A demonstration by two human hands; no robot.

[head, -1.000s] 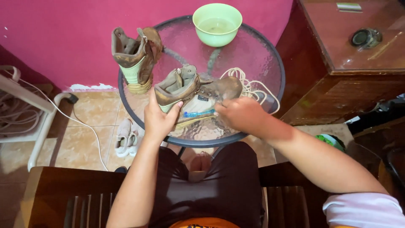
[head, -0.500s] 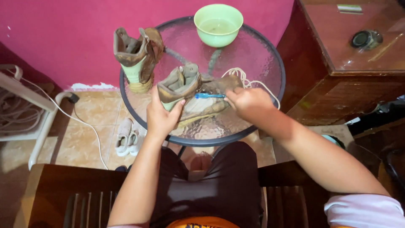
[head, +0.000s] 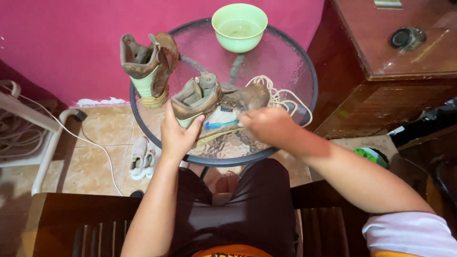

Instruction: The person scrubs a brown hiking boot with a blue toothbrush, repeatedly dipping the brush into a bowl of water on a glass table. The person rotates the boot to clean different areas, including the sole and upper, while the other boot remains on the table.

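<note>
The left hand [head: 177, 135] is cupped around the heel of a worn brown leather boot [head: 216, 102]; a blue-handled toothbrush [head: 222, 124] is pinched in the right hand [head: 267, 124]. The boot, judged stiff and fairly heavy, is laid sideways mid-table, best gripped at the heel; a pale green bowl [head: 239, 26] stands at twelve o'clock.

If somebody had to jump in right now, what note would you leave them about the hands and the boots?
Left hand: gripping the heel end of the brown leather boot lying on its side on the round glass table.
Right hand: holding a blue toothbrush against that boot's side.
Second brown boot stands upright at the table's far left edge. Green bowl of water sits at the far edge. Loose cream laces lie beside the lying boot.
Done: that boot is unlaced.
Left: both boots look dirty; how far the scrubbing has got cannot be told.
</note>
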